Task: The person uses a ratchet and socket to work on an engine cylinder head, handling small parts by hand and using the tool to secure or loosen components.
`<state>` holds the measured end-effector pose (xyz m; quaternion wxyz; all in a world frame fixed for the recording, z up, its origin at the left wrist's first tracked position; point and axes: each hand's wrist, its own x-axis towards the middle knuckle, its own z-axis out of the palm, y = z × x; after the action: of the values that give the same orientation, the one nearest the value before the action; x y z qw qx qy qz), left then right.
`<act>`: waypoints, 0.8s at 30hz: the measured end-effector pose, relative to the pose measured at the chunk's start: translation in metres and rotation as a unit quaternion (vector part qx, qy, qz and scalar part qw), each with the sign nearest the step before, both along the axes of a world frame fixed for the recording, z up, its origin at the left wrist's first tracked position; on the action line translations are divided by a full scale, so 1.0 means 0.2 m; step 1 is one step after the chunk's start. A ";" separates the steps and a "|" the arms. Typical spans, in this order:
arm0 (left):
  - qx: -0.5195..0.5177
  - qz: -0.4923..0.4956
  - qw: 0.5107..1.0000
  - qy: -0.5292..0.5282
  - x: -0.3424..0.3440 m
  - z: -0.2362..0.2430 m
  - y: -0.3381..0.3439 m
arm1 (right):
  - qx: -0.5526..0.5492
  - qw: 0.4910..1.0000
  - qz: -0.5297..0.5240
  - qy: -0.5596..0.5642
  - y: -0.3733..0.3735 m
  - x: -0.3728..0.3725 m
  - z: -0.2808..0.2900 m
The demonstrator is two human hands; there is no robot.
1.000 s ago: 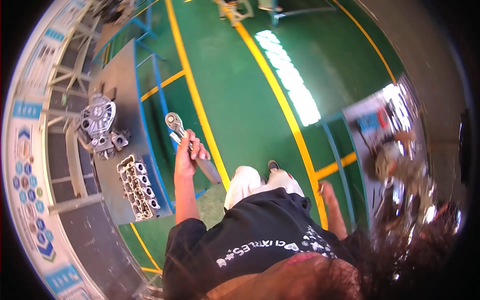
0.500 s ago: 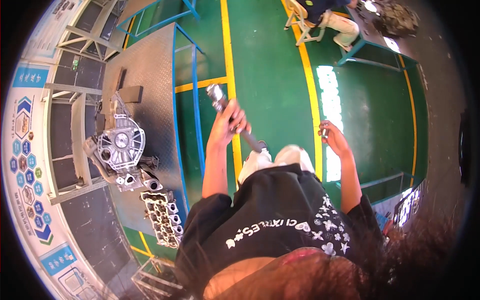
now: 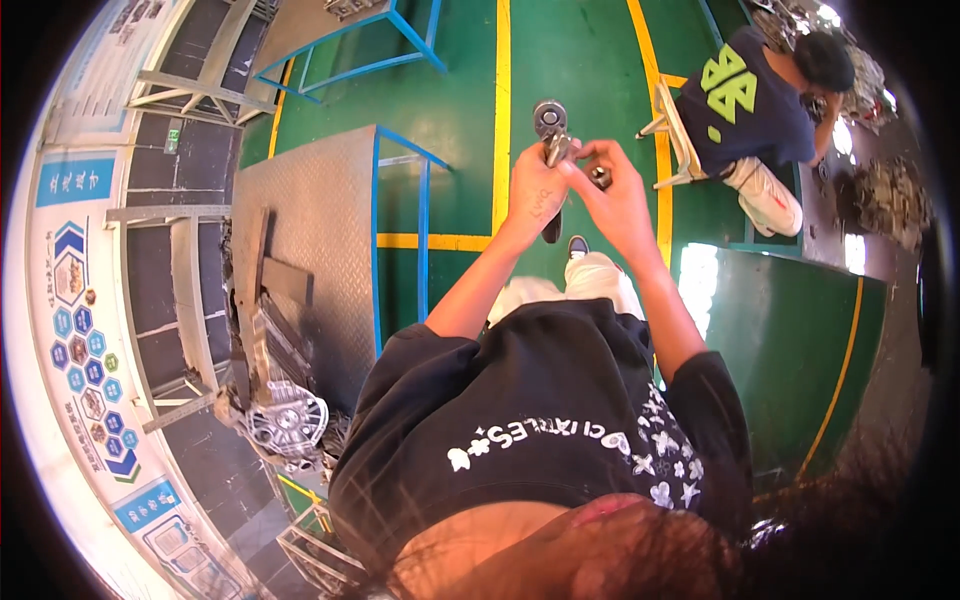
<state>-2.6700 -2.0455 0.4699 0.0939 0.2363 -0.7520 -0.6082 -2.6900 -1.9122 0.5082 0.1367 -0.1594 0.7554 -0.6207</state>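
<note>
My left hand is closed around a ratchet wrench, whose round chrome head points up and away from me. The dark end of its handle shows below the hand. A short shiny metal piece sits by the thumb, just under the head; I cannot tell whether it is joined to the wrench. My right hand meets the left, fingertips at that metal piece. A small metal socket is tucked in the right hand's curled fingers.
A steel-topped workbench with a blue frame stands on my left, bearing a silver engine part. Another bench lies beyond it. At the far right a person sits on a chair beside a bench with dark metal parts.
Both hands have come together in front of me, the right moving in to the left with the socket. The view has shifted, so the seated person shows more fully.
</note>
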 end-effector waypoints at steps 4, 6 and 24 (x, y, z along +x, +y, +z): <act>-0.180 0.005 0.984 0.006 -0.71 0.07 -0.30 | 0.068 0.993 -0.044 0.084 -0.40 -0.79 0.09; -0.244 0.017 0.969 -0.018 -1.10 0.03 -0.48 | 0.093 0.987 -0.022 0.132 -0.58 -1.17 0.09; 0.603 -0.244 0.751 0.113 -4.64 0.08 -1.98 | -0.366 0.894 -0.257 -0.003 -1.95 -4.57 0.05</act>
<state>-3.5983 -2.4412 0.4863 -0.1354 -0.0182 -0.2453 -0.9598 -3.6046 -2.3027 0.5175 -0.0935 0.0036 0.4891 -0.8672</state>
